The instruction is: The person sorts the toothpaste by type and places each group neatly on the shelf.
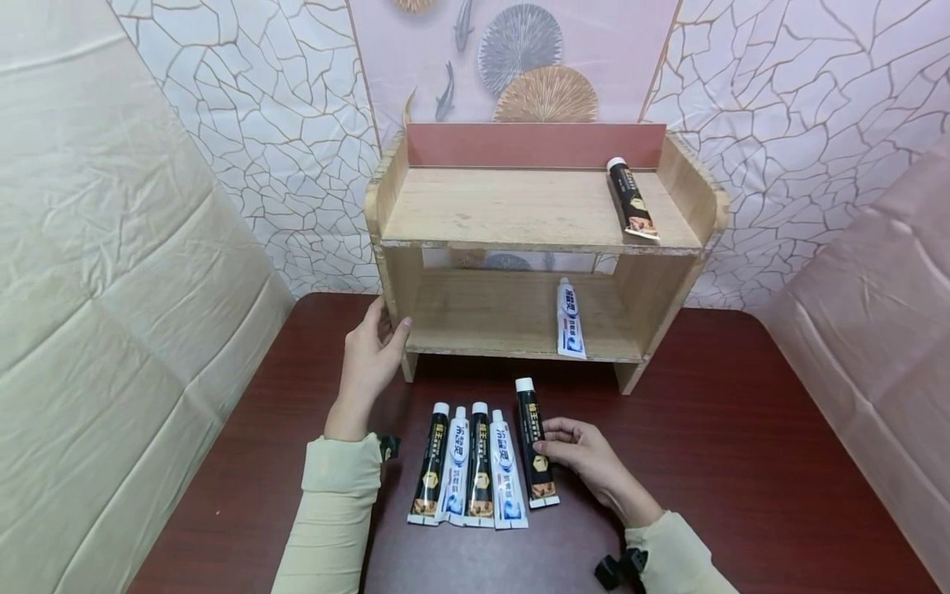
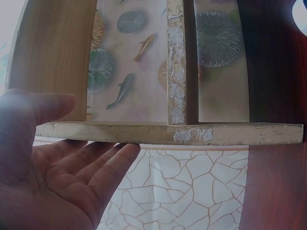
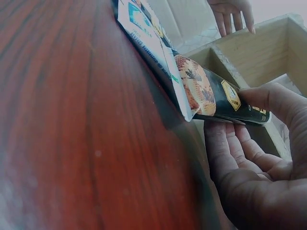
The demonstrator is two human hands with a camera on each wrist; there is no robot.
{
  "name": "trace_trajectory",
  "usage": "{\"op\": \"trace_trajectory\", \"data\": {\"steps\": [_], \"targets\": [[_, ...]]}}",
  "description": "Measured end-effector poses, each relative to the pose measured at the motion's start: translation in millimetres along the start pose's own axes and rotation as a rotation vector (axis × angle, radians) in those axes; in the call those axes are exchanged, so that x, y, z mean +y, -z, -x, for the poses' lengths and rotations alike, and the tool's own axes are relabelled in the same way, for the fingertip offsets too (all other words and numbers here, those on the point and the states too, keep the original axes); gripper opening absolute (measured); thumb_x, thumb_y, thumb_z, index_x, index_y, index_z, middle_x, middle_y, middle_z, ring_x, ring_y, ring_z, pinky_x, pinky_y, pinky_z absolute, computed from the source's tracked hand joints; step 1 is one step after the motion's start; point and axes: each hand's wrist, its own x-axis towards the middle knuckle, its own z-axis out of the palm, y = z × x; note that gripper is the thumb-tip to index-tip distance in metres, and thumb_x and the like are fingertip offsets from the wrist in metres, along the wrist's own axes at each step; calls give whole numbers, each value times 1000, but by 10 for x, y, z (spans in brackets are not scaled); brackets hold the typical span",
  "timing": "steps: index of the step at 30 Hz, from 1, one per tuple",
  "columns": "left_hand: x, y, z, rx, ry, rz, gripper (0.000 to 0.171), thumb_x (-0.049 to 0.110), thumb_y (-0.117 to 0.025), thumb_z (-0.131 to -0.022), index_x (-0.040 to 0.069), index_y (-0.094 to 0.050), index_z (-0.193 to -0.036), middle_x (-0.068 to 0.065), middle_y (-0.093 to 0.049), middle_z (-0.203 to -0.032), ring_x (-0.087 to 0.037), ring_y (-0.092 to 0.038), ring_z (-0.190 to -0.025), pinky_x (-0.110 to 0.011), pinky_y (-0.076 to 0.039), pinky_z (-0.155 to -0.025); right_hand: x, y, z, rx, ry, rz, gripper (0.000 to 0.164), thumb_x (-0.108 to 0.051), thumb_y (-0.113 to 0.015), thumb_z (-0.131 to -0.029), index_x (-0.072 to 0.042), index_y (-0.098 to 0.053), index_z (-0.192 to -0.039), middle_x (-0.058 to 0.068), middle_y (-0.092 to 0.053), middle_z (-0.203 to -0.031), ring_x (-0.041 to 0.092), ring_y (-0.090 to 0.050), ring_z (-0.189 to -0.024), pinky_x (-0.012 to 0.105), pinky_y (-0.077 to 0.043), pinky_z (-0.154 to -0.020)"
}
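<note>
My right hand (image 1: 586,454) pinches a black toothpaste tube (image 1: 530,429) with a white cap between thumb and fingers. In the right wrist view its honeycomb-printed end (image 3: 194,84) points toward the table. Close on its left is a row of alternating black (image 1: 430,466) and white toothpaste tubes (image 1: 455,466), caps toward the shelf. At the wooden shelf's left side panel (image 1: 393,280) is my left hand (image 1: 371,355). In the left wrist view its straight fingers (image 2: 103,165) lie along the panel's outer face, with the thumb (image 2: 53,106) on the inner side.
Another black tube (image 1: 632,198) lies at the right of the upper board (image 1: 505,206). On the lower board (image 1: 482,309) lies a white tube (image 1: 570,318), right of the middle. The shelf stands on a dark red table (image 1: 742,429), with patterned cloth behind and pale cloth at both sides.
</note>
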Motion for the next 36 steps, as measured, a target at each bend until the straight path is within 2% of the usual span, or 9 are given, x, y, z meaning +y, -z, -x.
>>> {"op": "trace_trajectory", "data": {"steps": [11,22,36], "targets": [[-32,2,-5,0,-12,6,51,25,-65,-99,9,-50,-146,-17,-62,-133,-28,-63,-120,-34,-55,-98,-14,-21,-3,26,29,-39,46,-5,-77,-87,16,-56,-122,16,-69,-105,16,-68,-90,28,-61,-81],[-16,4,-5,-1,-12,-7,52,25,-65,-99,8,-49,-146,-17,-62,-133,-28,-63,-120,-34,-55,-98,-92,-36,-2,63,62,-16,42,-7,-79,-86,12,-61,-119,14,-69,-102,17,-69,-89,29,-61,-80],[-14,-4,-2,1,-13,-24,53,26,-65,-99,8,-49,-146,-18,-62,-134,-29,-63,-120,-34,-55,-97,-337,-29,15,75,135,-17,35,-3,-76,-88,13,-61,-115,13,-69,-100,15,-68,-85,29,-62,-76]]}}
